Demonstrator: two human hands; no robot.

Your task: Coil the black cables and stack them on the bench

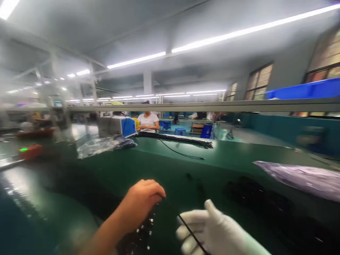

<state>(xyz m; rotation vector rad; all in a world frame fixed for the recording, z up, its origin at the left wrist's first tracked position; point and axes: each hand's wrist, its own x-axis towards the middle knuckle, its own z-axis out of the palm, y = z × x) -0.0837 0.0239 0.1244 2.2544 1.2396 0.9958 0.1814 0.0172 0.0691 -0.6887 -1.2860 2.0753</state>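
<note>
My bare left hand (145, 196) is closed in a pinch, its fingertips on one end of a thin black cable (190, 231). From there the cable slants down to the right, across the fingers of my right hand (203, 228), and leaves the bottom of the view. The right hand wears a white glove; its thumb is raised and its fingers are apart, not closed round the cable. Both hands are over the dark green tabletop (159, 168). Below the left hand, small shiny bits (145, 228) show blurred against something dark.
A bundle of black cables (175, 139) lies at the far edge, one strand loose. Left of it are clear plastic bags (101, 146) and a grey-and-blue box (117, 126). Dark coils (255, 193) and a plastic-wrapped pack (302, 177) lie right. A person (148, 121) sits beyond.
</note>
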